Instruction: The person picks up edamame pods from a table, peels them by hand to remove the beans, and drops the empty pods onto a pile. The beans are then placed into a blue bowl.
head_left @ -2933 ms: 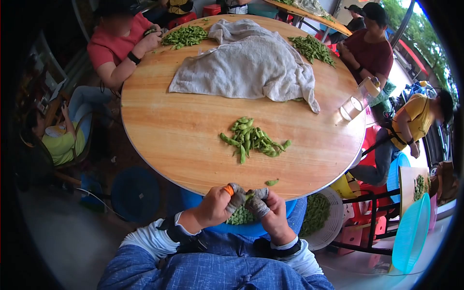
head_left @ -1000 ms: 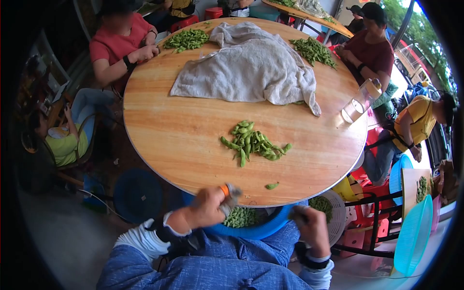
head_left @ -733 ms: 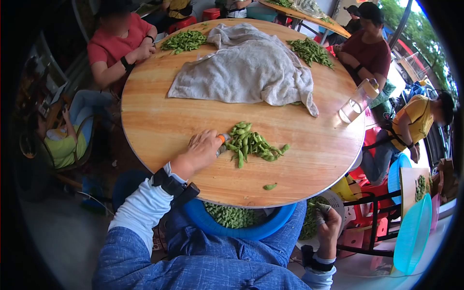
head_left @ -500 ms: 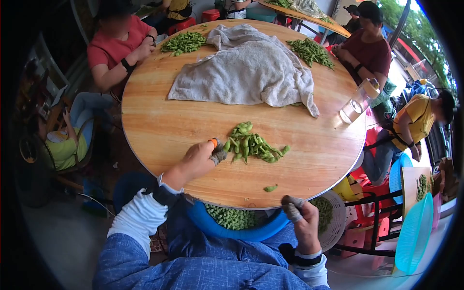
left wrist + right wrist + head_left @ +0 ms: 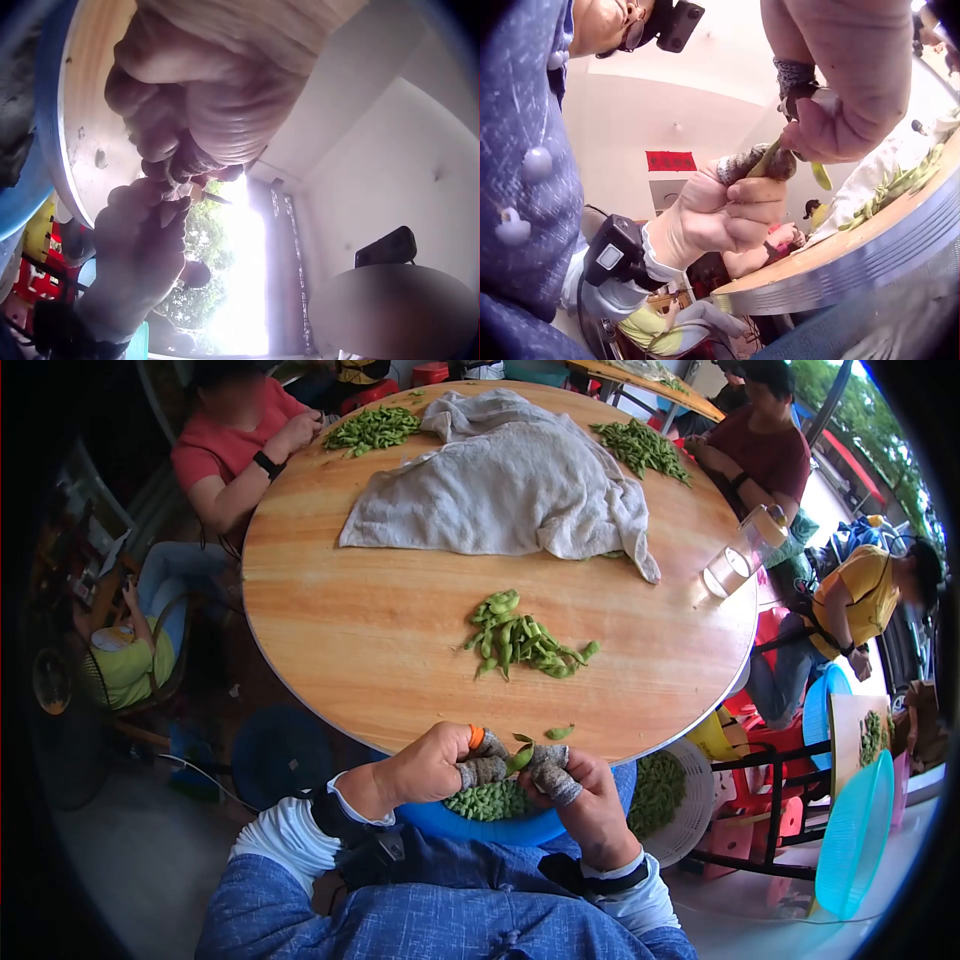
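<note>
Okay, green pod, head view: it's up between the left hand (image 5: 435, 765) and right hand (image 5: 590, 805), by the near table (image 5: 330, 650) edge, over the blue basin. Both hands pinch the green pod (image 5: 519, 759).
Blue basin, head view: shelled beans (image 5: 487, 801) sit inside the blue basin (image 5: 540, 832). Squeeze at a bad angle and imo a bean could shoot past the rim.
Knitted covers, head view: those knitted covers (image 5: 478, 772) look thick, so grip feel might be poor and the whole pod could slip in with the beans.
Loose pod, head view: this loose pod (image 5: 560, 732) lies near the edge; a careless knuckle could knock it off.
Fingers, left wrist view: both hands meet with fingers curled, but glare behind them kills the detail. Can't make out the pod. Basin contents don't show either.
Left thumb, right wrist view: best angle for the grip tbh, green strip right against the covered thumb (image 5: 742, 163). Another green bit (image 5: 821, 176) pokes out under the right hand; same pod or second one, can't tell.
</note>
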`<state>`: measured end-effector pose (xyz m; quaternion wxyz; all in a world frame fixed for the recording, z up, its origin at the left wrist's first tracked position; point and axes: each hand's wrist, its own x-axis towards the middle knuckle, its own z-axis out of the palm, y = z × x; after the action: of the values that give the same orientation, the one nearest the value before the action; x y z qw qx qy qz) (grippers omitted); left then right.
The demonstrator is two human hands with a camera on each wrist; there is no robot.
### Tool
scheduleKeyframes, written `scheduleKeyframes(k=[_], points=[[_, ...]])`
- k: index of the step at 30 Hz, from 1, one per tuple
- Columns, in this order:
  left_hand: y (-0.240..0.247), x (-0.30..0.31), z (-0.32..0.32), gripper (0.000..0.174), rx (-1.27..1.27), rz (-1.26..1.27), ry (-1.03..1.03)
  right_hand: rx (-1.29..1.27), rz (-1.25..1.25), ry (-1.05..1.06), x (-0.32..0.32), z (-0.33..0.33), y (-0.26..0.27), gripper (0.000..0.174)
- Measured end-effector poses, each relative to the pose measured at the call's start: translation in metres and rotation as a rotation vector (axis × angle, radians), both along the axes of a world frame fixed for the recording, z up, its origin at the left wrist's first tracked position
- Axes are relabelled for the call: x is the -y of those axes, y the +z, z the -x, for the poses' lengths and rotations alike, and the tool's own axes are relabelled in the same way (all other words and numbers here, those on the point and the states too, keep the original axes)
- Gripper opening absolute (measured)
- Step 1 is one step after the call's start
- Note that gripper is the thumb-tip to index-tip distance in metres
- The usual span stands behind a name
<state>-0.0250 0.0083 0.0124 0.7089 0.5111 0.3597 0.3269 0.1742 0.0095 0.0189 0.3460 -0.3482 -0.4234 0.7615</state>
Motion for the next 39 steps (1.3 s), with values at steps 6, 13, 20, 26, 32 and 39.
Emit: scheduleKeyframes(k=[6, 13, 20, 26, 32, 39], points=[[0.000, -0.001, -0.001, 0.012, -0.010, 0.009, -0.016, -0.006, 0.015, 0.006, 0.001, 0.000, -0.002, 0.017], [0.003, 0.000, 0.000, 0.013, -0.051, -0.009, -0.047, -0.005, 0.044, 0.005, 0.002, 0.001, -0.002, 0.018], [-0.012, 0.004, -0.001, 0.017, 0.146, 0.174, -0.062, -0.043, 0.028, -0.046, 0.006, 0.003, -0.008, 0.014], [0.003, 0.019, -0.015, 0.019, -0.809, -0.811, 0.173, 0.038, -0.033, -0.139, 0.007, 0.008, -0.012, 0.013], [-0.014, 0.022, -0.016, 0.021, -0.712, -0.866, 0.295, -0.095, 0.034, -0.048, 0.005, 0.005, -0.022, 0.014], [-0.013, 0.022, -0.020, 0.019, -0.123, -0.230, 0.350, -0.181, -0.180, -0.046, 0.001, 0.013, -0.042, 0.015]])
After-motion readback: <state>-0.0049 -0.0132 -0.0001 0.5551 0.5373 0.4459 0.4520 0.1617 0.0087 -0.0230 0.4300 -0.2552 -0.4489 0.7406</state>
